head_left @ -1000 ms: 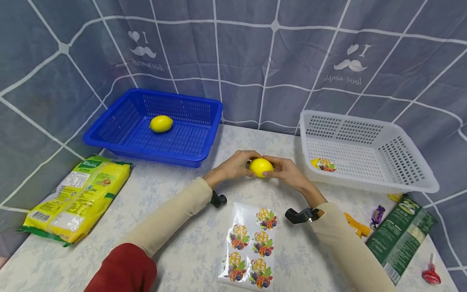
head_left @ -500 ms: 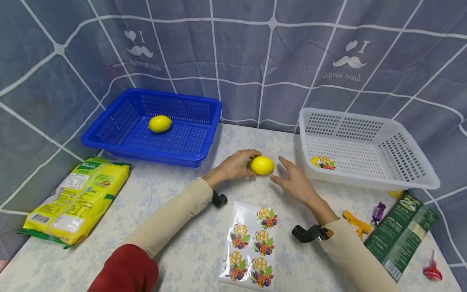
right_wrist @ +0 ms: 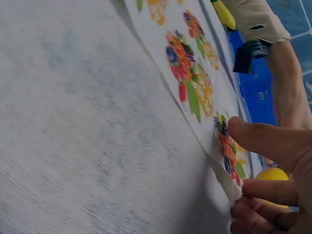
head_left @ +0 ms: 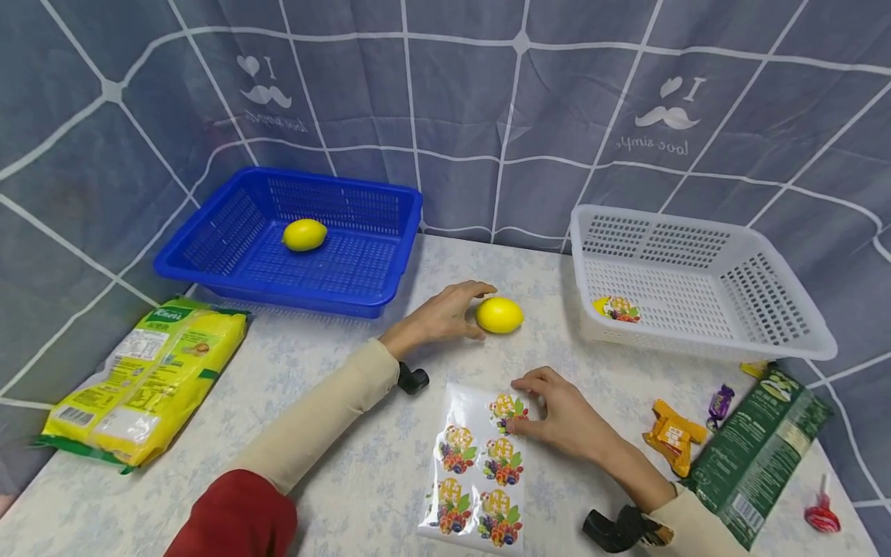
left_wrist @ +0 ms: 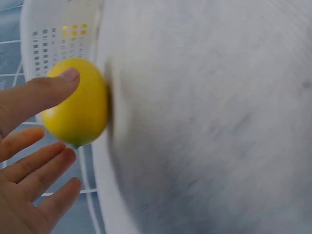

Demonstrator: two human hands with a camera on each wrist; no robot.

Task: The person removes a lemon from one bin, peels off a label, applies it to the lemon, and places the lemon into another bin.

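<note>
A yellow lemon (head_left: 500, 316) lies on the table just beyond my left hand (head_left: 445, 313), whose thumb and fingers are spread beside it. In the left wrist view the thumb overlaps the lemon (left_wrist: 78, 112); whether it touches is unclear. Nearer to me is a white sheet of fruit-print stickers (head_left: 462, 406). My right hand (head_left: 567, 414) is at its upper right corner, thumb and forefinger apart around the top right sticker (head_left: 506, 406). In the right wrist view the thumb overlaps that sticker (right_wrist: 228, 146) and the fingers reach the sheet's edge.
The blue basket (head_left: 285, 290) at back left holds another lemon (head_left: 304, 234). In the white basket (head_left: 703, 340) at back right lies a yellow item with a fruit sticker (head_left: 619, 309). A yellow bag (head_left: 149, 379), green packet (head_left: 762, 456), orange wrapper (head_left: 674, 437), purple candy (head_left: 721, 404) and lollipop (head_left: 822, 514) flank the sides.
My right hand has left the lemon and moved toward me to the sticker sheet. The left hand has loosened from the lemon, drawing slightly left; the lemon stays on the table.
</note>
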